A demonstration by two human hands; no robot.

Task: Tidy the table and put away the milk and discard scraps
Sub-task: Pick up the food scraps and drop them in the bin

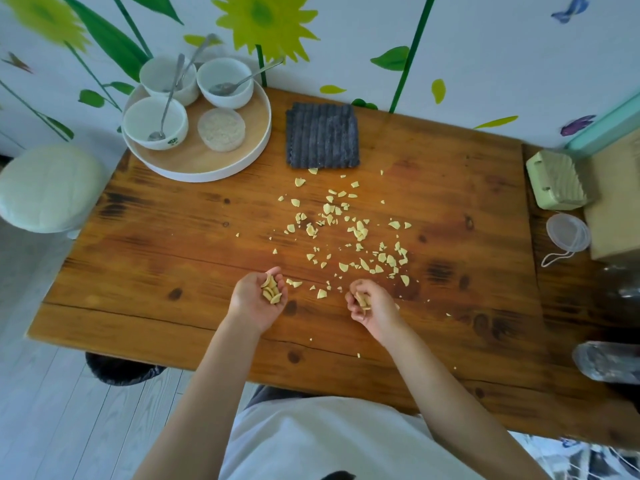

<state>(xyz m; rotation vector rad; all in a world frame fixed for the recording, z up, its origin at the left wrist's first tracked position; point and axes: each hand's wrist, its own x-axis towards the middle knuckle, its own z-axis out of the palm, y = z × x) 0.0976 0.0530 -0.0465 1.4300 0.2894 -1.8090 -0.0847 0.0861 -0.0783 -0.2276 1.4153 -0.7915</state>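
Several pale yellow scraps (346, 230) lie scattered over the middle of the wooden table (156, 244). My left hand (256, 301) is cupped palm up near the table's front and holds a small pile of scraps. My right hand (372, 308) is curled just to its right, with a few scraps gripped in its fingers. Loose scraps lie between and just beyond both hands. No milk container can be made out.
A round tray (194, 168) at the back left carries three white bowls with spoons and a lidded tub. A folded grey cloth (322, 135) lies behind the scraps. At the right are a green box (556, 180), a clear lid (568, 232) and a plastic bottle (606, 362). A stool (48, 188) stands left.
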